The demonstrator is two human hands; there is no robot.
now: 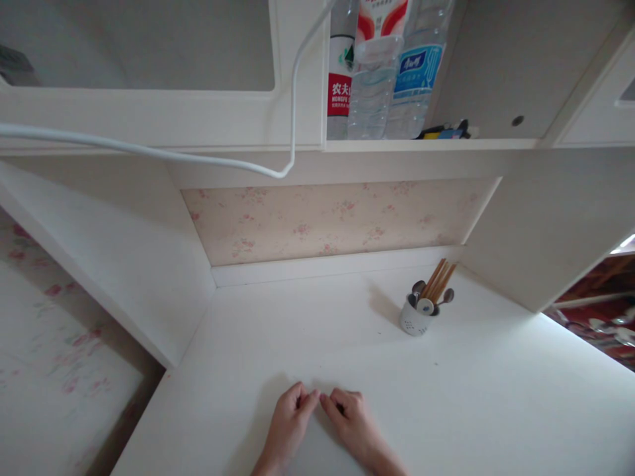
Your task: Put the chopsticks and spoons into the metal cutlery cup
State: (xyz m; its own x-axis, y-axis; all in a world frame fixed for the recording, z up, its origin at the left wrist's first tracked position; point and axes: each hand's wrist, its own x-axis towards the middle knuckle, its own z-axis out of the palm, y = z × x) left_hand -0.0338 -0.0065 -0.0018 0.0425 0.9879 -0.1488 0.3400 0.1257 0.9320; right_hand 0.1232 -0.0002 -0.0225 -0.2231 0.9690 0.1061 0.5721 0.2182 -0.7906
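Observation:
Both of my hands rest on the white desk top near its front edge. My left hand lies with its fingers curled inward, knuckles up. My right hand sits right beside it, fingers curled the same way, and the fingertips of the two hands nearly touch. Nothing shows inside either hand. A small white holder with chopsticks and spoons stands farther back and to the right, well apart from the hands.
Floral wallpaper backs the desk alcove. Several water bottles stand on the shelf above. A white cable hangs across the upper left. A flower-patterned surface lies to the left, and cluttered red objects are at the right.

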